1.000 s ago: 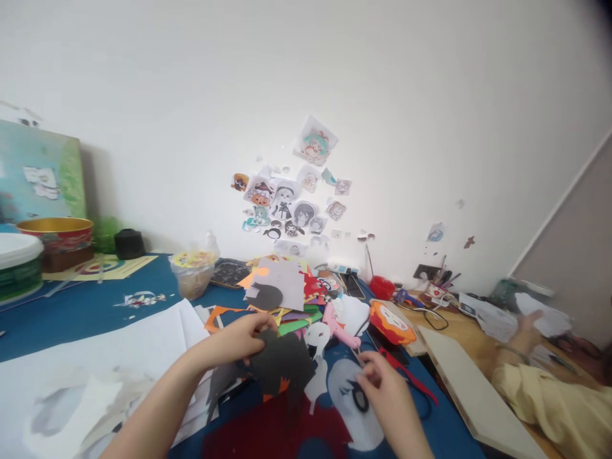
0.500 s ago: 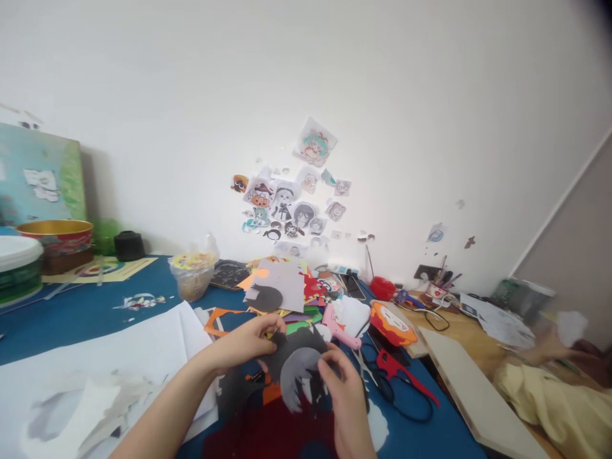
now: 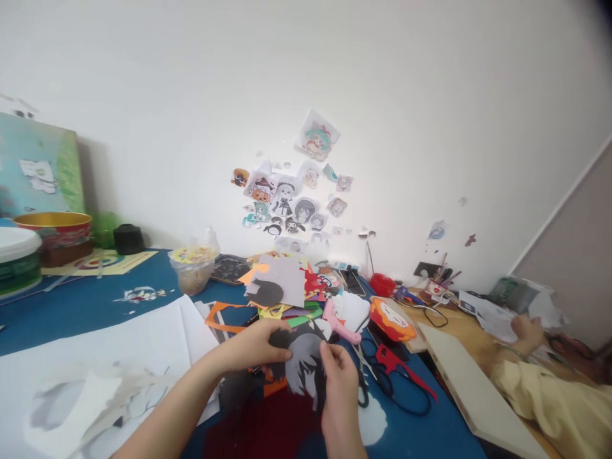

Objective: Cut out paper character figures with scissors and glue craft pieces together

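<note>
My left hand (image 3: 270,344) pinches the left side of a black and grey paper cutout (image 3: 306,362) shaped like a head of hair. The fingers of my right hand (image 3: 338,370) close on its right edge. The grey layer lies over the black one. Under the hands is a dark red sheet (image 3: 258,421) on the blue tabletop (image 3: 421,427). Beyond the hands is a pile of coloured paper, with a grey sheet (image 3: 289,277) and a black cut shape (image 3: 266,292) on top.
Scissors (image 3: 366,360), a red-handled tool (image 3: 405,370) and a pink glue gun (image 3: 338,325) lie right of the hands. White paper (image 3: 143,344) with scraps covers the left. A lidded cup (image 3: 192,271) stands behind. Another person's hand (image 3: 526,335) is at far right.
The grey hair piece now sits more upright between my hands, with more of its strands showing. My left fingers have shifted right onto its edge. The other person's hand has risen over papers.
</note>
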`<state>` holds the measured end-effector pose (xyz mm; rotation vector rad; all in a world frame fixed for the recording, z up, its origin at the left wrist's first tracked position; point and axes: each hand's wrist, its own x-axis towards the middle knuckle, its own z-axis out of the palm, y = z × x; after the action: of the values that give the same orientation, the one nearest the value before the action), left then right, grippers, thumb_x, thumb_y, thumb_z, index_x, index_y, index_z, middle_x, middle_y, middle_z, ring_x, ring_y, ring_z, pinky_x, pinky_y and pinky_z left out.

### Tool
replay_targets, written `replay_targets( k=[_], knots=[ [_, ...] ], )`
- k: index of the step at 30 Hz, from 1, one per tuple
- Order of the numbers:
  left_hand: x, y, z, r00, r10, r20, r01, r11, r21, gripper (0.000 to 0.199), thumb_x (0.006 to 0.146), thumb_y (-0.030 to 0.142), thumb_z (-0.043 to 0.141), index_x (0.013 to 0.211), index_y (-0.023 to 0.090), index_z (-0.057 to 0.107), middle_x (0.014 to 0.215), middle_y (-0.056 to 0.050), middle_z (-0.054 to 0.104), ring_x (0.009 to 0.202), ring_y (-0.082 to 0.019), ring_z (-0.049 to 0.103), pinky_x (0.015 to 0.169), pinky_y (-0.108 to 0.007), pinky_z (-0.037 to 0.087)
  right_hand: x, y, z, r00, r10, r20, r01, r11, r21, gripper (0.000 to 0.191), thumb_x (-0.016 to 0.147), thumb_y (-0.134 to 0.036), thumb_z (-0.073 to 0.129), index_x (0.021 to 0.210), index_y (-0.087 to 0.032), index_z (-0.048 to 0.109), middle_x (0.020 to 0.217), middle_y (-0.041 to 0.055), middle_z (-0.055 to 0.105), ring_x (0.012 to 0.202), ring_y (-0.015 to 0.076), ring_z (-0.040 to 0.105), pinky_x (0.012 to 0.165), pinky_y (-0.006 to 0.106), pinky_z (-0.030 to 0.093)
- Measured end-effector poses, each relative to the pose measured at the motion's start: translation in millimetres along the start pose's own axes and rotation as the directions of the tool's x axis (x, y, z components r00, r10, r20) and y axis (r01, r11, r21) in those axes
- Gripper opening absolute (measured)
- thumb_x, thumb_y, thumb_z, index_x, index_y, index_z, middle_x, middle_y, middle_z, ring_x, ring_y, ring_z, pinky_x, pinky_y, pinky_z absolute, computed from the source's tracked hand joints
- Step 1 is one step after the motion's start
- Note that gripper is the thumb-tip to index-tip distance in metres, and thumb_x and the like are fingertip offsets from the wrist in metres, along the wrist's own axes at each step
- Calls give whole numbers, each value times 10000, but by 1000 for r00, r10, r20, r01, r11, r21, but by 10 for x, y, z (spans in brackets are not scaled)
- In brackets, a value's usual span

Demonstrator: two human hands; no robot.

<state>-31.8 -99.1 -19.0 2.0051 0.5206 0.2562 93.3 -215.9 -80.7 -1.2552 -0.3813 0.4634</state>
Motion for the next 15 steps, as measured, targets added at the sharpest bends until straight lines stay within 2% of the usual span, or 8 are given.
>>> replay_targets(
  k=[3, 7, 11, 15],
  knots=[
    [7, 17, 1, 1000, 19, 16, -19, 1000, -10, 234, 666, 402, 534, 741, 182, 510, 675, 21, 522, 582, -156, 557, 445, -218, 430, -6, 3, -13, 999, -46, 13, 46, 997, -69, 325, 651, -451, 641, 700, -144, 549, 597, -11, 524, 561, 124, 476, 502, 215, 407],
    [-6, 62, -32, 997, 74, -25, -73, 995, 63, 214, 681, 385, 510, 635, 177, 494, 597, 43, 457, 568, -130, 494, 465, -204, 381, 14, 16, -63, 990, -133, 53, 139, 980, -141, 284, 681, -417, 628, 744, -159, 528, 636, -23, 507, 601, 120, 482, 537, 202, 403],
    [3, 51, -38, 996, 91, -22, -87, 988, 126, 225, 697, 391, 488, 617, 180, 479, 571, 51, 417, 546, -116, 446, 470, -204, 345, 50, 32, -118, 984, -138, 111, 153, 979, -135, 316, 696, -402, 625, 889, -171, 525, 774, 13, 569, 727, 159, 546, 626, 230, 443],
    [20, 27, -24, 996, 84, -14, -82, 991, 104, 225, 700, 395, 486, 637, 179, 483, 590, 49, 417, 558, -119, 459, 467, -200, 358, 64, 8, -148, 984, -130, 125, 152, 971, -185, 355, 694, -405, 624, 935, -153, 560, 778, 38, 594, 730, 181, 570, 627, 249, 461]
  ],
)
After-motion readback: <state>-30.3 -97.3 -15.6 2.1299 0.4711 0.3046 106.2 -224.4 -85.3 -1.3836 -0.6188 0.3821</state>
